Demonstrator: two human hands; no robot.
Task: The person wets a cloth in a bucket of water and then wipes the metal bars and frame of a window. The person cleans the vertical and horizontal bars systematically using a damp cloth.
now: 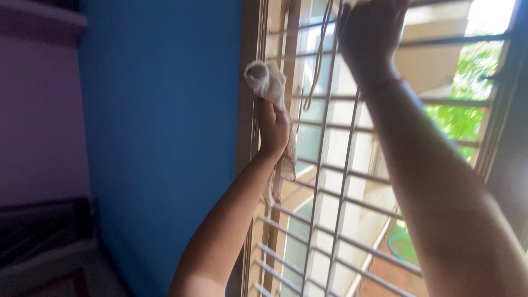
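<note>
Pale cloth: a crumpled, off-white rag with pink trim (270,88) was pressed against the brown wooden window frame (246,110).
Left hand: left hand (274,127) had fingers clenched around the rag.
Right hand: right hand (369,34) gripped the grey metal window grille (341,181).
Beyond: blue wall (159,137), green foliage outside (467,93).

A blue wall (159,137) stands just left of the grip, with a purple wall (41,115) further left. Green trees (467,93) show far right of it, outside. A green tub (404,247) lies well below, outdoors, on reddish ground (390,275).
</note>
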